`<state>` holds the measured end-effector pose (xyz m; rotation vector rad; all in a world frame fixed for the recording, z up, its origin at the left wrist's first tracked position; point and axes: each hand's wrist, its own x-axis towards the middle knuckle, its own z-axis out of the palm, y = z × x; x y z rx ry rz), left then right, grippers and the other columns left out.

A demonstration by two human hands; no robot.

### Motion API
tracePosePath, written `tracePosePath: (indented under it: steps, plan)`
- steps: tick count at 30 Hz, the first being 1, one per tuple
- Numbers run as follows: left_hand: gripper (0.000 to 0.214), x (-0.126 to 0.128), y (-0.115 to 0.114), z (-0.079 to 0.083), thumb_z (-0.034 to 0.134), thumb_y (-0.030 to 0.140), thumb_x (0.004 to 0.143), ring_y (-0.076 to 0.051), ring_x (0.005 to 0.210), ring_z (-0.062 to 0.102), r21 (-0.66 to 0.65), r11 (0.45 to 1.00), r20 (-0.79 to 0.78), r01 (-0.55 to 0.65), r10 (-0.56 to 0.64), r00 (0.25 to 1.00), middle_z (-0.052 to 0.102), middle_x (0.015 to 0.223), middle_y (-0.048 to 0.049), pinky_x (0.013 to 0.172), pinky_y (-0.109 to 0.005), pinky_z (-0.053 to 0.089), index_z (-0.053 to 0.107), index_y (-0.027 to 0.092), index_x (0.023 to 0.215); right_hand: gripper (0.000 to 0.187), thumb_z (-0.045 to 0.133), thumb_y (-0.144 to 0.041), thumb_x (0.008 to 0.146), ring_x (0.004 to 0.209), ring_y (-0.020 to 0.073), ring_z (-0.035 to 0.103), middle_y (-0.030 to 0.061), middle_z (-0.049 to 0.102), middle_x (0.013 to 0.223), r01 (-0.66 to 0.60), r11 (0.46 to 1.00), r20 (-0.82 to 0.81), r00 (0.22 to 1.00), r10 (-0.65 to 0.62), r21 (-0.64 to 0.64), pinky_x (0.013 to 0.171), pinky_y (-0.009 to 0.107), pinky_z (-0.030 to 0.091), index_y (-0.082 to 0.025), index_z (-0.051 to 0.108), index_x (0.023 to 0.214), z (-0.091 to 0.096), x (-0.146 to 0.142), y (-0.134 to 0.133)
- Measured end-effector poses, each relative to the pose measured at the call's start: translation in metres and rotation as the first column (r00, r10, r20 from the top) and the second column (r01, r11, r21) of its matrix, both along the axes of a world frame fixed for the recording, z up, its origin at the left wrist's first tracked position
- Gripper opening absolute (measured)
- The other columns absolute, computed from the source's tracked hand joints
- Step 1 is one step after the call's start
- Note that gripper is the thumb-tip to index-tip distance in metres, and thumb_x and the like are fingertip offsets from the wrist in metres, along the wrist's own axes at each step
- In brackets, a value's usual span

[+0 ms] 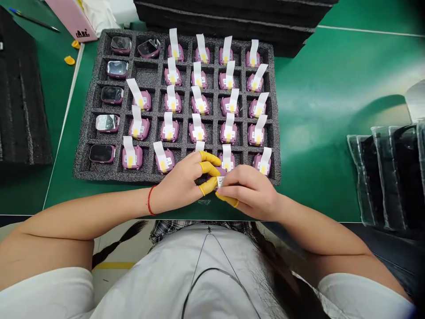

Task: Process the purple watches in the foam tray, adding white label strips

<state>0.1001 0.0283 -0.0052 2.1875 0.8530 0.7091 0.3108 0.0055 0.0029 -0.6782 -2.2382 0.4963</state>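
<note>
Left hand point(181, 179), yellow cots on three of my fingers, holds a purple watch point(222, 171) at the near edge of the foam tray point(109, 174). My right hand point(254, 190) pinches a small white label point(220, 181) by it. Strip-tagged watches point(175, 132) lie in most pockets; screen-up watches point(112, 95) line the tray's left edge. Black foam stack point(232, 17) beyond its far edge.

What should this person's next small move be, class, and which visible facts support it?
Probably press the white label flat against the purple watch: the right hand pinches the label right beside it, the left hand holds the watch, and face-down watches in the tray carry white labels.
</note>
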Motion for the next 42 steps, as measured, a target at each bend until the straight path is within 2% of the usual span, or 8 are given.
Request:
tracePosePath:
  steps: [2, 7, 10, 14, 24, 32, 38, 42]
  plan:
    - [0.006, -0.002, 0.000, -0.001, 0.059, 0.018, 0.091, -0.015, 0.105, 0.062, -0.001, 1.000, 0.010, 0.003, -0.003, 1.000, 0.066, 0.112, -0.0068, 0.093, -0.031, 0.053, 0.064, 0.019, 0.094, 0.004, 0.060, -0.023, 0.091, 0.073, 0.0141, 0.062, 0.0047, 0.067, 0.082, -0.041, 0.998, -0.018, 0.999, 0.040, -0.055, 0.065, 0.028, 0.054, -0.021, 0.063, 0.090, 0.000, 0.000, 0.000]
    - [0.008, -0.003, -0.001, -0.003, 0.060, 0.020, 0.092, -0.015, 0.105, 0.062, -0.027, 1.000, 0.023, 0.013, -0.012, 1.000, 0.066, 0.112, -0.0070, 0.093, -0.031, 0.053, 0.066, 0.018, 0.097, 0.009, 0.062, -0.019, 0.089, 0.082, 0.0135, 0.065, 0.0045, 0.066, 0.091, 0.139, 0.963, -0.012, 0.989, -0.146, -0.231, 0.069, 0.027, 0.056, -0.022, 0.063, 0.098, -0.002, 0.000, 0.001]
    - [0.010, -0.002, 0.000, -0.002, 0.059, 0.018, 0.091, -0.016, 0.105, 0.062, -0.035, 0.999, 0.034, 0.019, -0.018, 0.999, 0.067, 0.112, -0.0082, 0.094, -0.032, 0.053, 0.067, 0.018, 0.097, 0.012, 0.061, -0.017, 0.090, 0.085, 0.0154, 0.066, 0.0061, 0.069, 0.091, 0.131, 0.973, 0.042, 0.991, -0.125, -0.188, 0.072, 0.028, 0.056, -0.020, 0.063, 0.101, -0.004, 0.000, 0.001]
    - [0.011, 0.000, 0.001, -0.001, 0.058, 0.019, 0.092, -0.017, 0.106, 0.064, -0.032, 0.999, 0.030, 0.023, -0.022, 0.999, 0.068, 0.113, -0.0075, 0.093, -0.034, 0.054, 0.068, 0.019, 0.095, 0.014, 0.056, -0.015, 0.092, 0.085, 0.0167, 0.068, 0.0048, 0.072, 0.089, 0.160, 0.987, 0.114, 0.981, -0.155, -0.034, 0.068, 0.030, 0.051, -0.022, 0.063, 0.101, -0.004, 0.001, 0.000]
    - [0.006, 0.001, -0.002, -0.002, 0.060, 0.018, 0.089, -0.017, 0.104, 0.065, 0.010, 1.000, 0.049, -0.011, 0.010, 0.999, 0.070, 0.108, -0.0070, 0.090, -0.033, 0.055, 0.065, 0.019, 0.087, 0.013, 0.053, -0.014, 0.092, 0.076, 0.0146, 0.065, 0.0006, 0.075, 0.089, 0.178, 0.966, 0.210, 0.953, -0.217, 0.188, 0.070, 0.031, 0.044, -0.024, 0.061, 0.093, -0.003, 0.002, -0.003]
    - [0.007, 0.002, -0.001, -0.001, 0.059, 0.016, 0.088, -0.017, 0.104, 0.064, 0.016, 1.000, 0.036, -0.008, 0.008, 0.999, 0.070, 0.108, -0.0077, 0.091, -0.033, 0.054, 0.066, 0.018, 0.087, 0.010, 0.059, -0.017, 0.091, 0.080, 0.0159, 0.066, 0.0040, 0.076, 0.089, 0.192, 0.972, 0.165, 0.963, -0.214, 0.138, 0.070, 0.032, 0.047, -0.021, 0.059, 0.100, -0.002, 0.000, -0.003]
    - [0.007, 0.003, -0.001, -0.001, 0.060, 0.018, 0.089, -0.017, 0.102, 0.065, 0.024, 1.000, 0.043, -0.013, 0.012, 0.999, 0.070, 0.107, -0.0089, 0.091, -0.032, 0.054, 0.066, 0.017, 0.085, 0.014, 0.057, -0.014, 0.090, 0.077, 0.0146, 0.064, -0.0002, 0.076, 0.093, 0.164, 0.944, 0.268, 0.932, -0.243, 0.287, 0.086, 0.038, 0.046, -0.026, 0.064, 0.092, 0.002, 0.002, -0.009]
    - [0.006, 0.002, -0.001, -0.002, 0.060, 0.018, 0.090, -0.016, 0.102, 0.064, 0.023, 1.000, 0.042, -0.017, 0.016, 0.999, 0.069, 0.110, -0.0078, 0.090, -0.030, 0.053, 0.066, 0.017, 0.090, 0.013, 0.062, -0.016, 0.088, 0.087, 0.0164, 0.066, -0.0028, 0.075, 0.098, 0.173, 0.980, 0.208, 0.959, -0.190, 0.101, 0.095, 0.044, 0.041, -0.028, 0.065, 0.088, 0.011, 0.008, -0.010]
